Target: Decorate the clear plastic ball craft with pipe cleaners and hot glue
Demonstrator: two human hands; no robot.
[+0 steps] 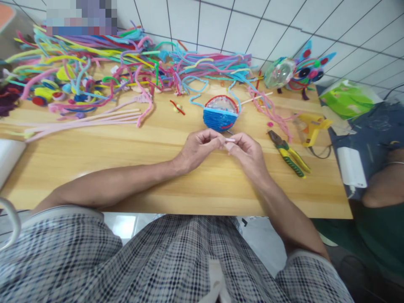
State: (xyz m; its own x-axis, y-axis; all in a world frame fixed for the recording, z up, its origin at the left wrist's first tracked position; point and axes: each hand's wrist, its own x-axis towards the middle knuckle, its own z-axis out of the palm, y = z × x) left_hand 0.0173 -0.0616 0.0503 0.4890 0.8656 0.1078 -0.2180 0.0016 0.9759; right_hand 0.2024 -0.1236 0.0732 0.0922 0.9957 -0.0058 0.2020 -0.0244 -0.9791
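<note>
My left hand [204, 145] and my right hand [245, 152] meet over the middle of the wooden table, both with fingers pinched. A small pale pink piece [230, 140] sits between their fingertips, its ends partly hidden by the fingers. Just beyond the hands stands a round blue craft piece [220, 119] with a red rim and a clear top. Light blue fuzzy stems [196, 101] curl up beside it. Pliers with green and yellow handles [292, 158] lie to the right of my right hand.
Heaps of coloured fuzzy stems [94, 54] line the back of the table [151, 193]. A yellow glue gun [311, 128], a green packet [350, 99] and a decorated figure [311, 69] are at the right. Another person's arm [386, 185] shows at the right edge.
</note>
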